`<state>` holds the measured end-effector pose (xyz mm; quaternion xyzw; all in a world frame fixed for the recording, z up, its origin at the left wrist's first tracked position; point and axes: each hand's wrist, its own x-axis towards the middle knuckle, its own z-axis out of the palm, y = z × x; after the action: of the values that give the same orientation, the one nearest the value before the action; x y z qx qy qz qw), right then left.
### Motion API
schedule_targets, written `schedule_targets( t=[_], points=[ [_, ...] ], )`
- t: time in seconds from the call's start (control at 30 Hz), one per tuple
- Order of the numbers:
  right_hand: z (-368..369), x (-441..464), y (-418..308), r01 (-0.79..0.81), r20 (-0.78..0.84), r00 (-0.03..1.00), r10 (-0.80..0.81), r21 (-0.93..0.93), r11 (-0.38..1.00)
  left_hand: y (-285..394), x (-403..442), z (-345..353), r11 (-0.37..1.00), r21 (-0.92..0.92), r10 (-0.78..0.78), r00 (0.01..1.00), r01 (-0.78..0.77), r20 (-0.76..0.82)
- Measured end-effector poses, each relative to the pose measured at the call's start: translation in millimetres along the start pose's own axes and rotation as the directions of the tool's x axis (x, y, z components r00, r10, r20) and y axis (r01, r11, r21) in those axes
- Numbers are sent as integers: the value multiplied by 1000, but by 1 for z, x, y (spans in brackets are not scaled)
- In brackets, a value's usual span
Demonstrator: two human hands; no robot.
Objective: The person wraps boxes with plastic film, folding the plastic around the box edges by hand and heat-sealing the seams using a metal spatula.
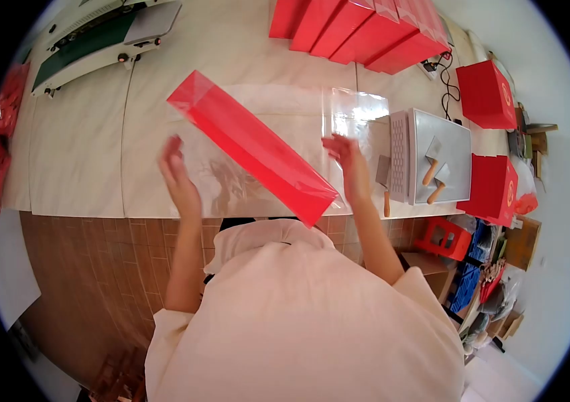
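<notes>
A long red box (251, 147) in clear film lies diagonally in front of me, its near end reaching the table's front edge. To its left is my left hand (179, 175), raised and apart from it, the fingers slightly blurred. My right hand (350, 164) is right of the box, fingers spread and slightly bent, with nothing visible in them. Beneath the box, clear plastic film (221, 184) is spread on the table. Another clear sheet (358, 107) lies behind my right hand.
A metal-topped unit (456, 144) at the right bears scrapers with wooden handles. Red boxes (378, 33) stand at the back, more red boxes (489, 94) at the far right beside a black cable. A machine with a green belt (84, 50) is at the back left.
</notes>
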<state>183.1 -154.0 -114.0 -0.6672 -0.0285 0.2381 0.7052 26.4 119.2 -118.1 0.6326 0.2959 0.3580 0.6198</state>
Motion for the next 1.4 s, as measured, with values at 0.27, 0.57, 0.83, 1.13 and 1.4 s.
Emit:
schedule_targets(
  t=[0.27,0.57,0.83,1.13,1.4],
  points=[
    [54,-73,19,121,-95,989,-115,62,991,-14,88,22,938,-244,-237,969,247,69],
    [-9,-2,-3,83,-91,990,-110,-267,960,2,47,-28,986,-21,-169,979,167,-112],
    [-261,3,-18,-435,-372,667,-646,-898,67,123,-12,52,743,521,455,888,-421,69],
    [-321,18,25,-547,-594,750,-291,-804,232,160,-82,143,521,474,86,597,-710,798],
    [-213,-71,-70,78,-99,980,-172,-605,793,136,-95,145,402,635,116,725,-659,679]
  ],
)
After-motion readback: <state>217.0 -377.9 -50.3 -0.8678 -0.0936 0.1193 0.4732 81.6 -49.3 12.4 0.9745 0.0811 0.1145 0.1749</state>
